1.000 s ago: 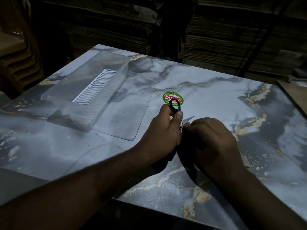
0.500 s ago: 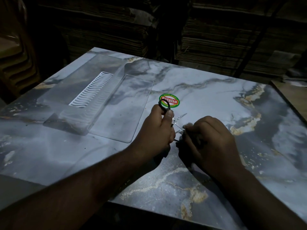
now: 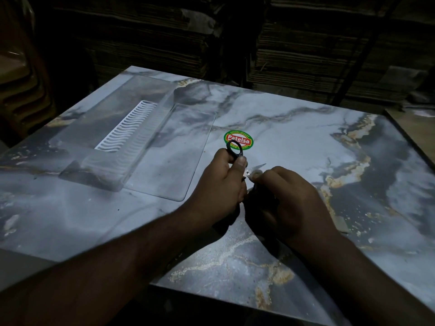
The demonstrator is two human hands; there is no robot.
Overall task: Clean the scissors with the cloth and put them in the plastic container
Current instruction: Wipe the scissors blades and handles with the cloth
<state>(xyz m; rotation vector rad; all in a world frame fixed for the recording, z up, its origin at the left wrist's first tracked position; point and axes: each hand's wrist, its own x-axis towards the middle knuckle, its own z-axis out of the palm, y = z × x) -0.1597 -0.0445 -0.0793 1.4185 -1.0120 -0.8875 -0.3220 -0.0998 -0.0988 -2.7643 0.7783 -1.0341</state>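
Note:
Small scissors (image 3: 234,148) with black ring handles are gripped in my left hand (image 3: 221,184) at the table's middle; one black ring sticks up above my thumb. A thin metal blade tip (image 3: 260,165) pokes out to the right. My right hand (image 3: 289,203) is closed around the blades with a dark cloth (image 3: 253,198), mostly hidden in my fist. The clear plastic container (image 3: 113,147), with a white ribbed insert, lies to the left with its flat lid (image 3: 171,161) folded open beside it.
A marble-patterned table (image 3: 306,142) carries a round green and red "Patelsa" sticker (image 3: 238,139) just beyond my left hand. Stacks of flat cardboard (image 3: 306,55) stand in the dark behind the table. A wooden board (image 3: 414,128) lies at the right edge.
Both hands shifted slightly on the table. My right hand slid along the blades, so the blade tip shows less, then more, between frames.

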